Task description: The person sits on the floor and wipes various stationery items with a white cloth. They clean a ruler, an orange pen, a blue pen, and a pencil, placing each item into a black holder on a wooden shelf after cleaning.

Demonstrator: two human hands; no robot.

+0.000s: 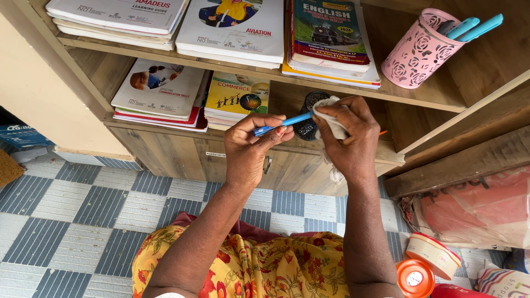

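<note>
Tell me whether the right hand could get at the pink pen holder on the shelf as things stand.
Probably yes, but not freely. The pink pen holder stands open on the shelf with nothing in front of it, up and to the right of the right hand. That hand is full, though, wrapping a white cloth around a blue pen.

Even, soft daylight fills the scene; no harsh glare. Shallow shadows sit under the wooden shelves (248,74) and beneath the forearms on the tiled floor (72,204). Focus is sharp throughout, with wide-angle bowing of straight edges toward the frame corners.
</note>
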